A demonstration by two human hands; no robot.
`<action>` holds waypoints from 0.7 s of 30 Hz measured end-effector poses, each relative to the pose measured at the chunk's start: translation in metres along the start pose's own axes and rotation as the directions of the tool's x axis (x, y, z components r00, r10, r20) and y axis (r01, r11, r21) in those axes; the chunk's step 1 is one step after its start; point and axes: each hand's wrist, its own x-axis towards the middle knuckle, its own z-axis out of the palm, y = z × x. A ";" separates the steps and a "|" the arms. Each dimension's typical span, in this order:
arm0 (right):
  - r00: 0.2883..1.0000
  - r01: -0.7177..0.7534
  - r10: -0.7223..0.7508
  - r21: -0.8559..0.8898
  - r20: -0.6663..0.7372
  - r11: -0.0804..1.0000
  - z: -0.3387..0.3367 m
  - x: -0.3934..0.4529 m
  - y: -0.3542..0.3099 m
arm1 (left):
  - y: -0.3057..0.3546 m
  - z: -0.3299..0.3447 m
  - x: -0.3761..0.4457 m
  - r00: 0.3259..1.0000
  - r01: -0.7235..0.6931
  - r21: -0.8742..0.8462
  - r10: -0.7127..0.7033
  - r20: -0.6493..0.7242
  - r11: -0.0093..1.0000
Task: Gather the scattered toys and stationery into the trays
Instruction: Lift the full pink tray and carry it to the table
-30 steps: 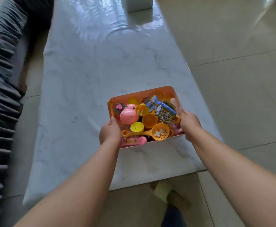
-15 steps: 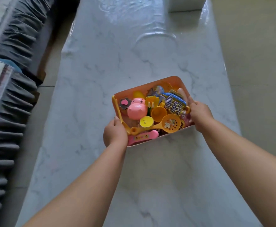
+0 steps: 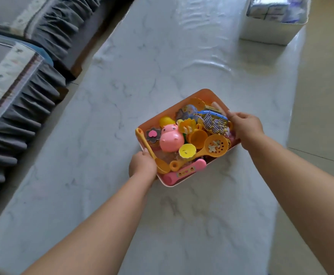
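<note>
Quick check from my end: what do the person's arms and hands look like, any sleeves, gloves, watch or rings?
Both forearms are bare all the way to the bottom edge of the head view; no sleeve shows. The left hand and the right hand wear no gloves. No watch, bracelet or ring shows on the parts facing the camera. The palm sides are hidden.

Long white marble-veined worktop (image 3: 162,66) under a glossy wrinkled clear film, orange tray (image 3: 169,111) packed with plastic toys near its middle, whether resting or held just above cannot be told, white wrapped pack (image 3: 269,30) standing at the far right corner
</note>
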 end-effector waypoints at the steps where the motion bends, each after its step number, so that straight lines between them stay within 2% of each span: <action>1: 1.000 -0.007 0.007 0.015 -0.005 1.000 -0.012 0.012 -0.006 | 0.008 0.016 -0.007 1.000 0.013 0.003 -0.013 -0.025 1.000; 6: 0.995 -0.047 0.054 0.087 -0.078 0.995 -0.065 0.076 -0.027 | 0.059 0.087 -0.037 0.993 0.056 -0.026 -0.058 -0.106 0.998; 10: 0.992 -0.049 0.047 -0.015 -0.114 0.999 -0.098 0.122 -0.037 | 0.106 0.128 -0.056 0.992 0.072 -0.042 -0.076 -0.098 0.997; 14: 0.993 -0.002 -0.014 -0.135 -0.117 0.991 -0.128 0.183 -0.060 | 0.146 0.197 -0.032 0.989 0.142 -0.277 -0.148 0.001 0.950; 21: 0.993 0.041 -0.054 -0.124 -0.106 0.991 -0.154 0.251 -0.092 | 0.221 0.244 -0.066 0.985 0.171 -0.516 -0.137 0.104 0.840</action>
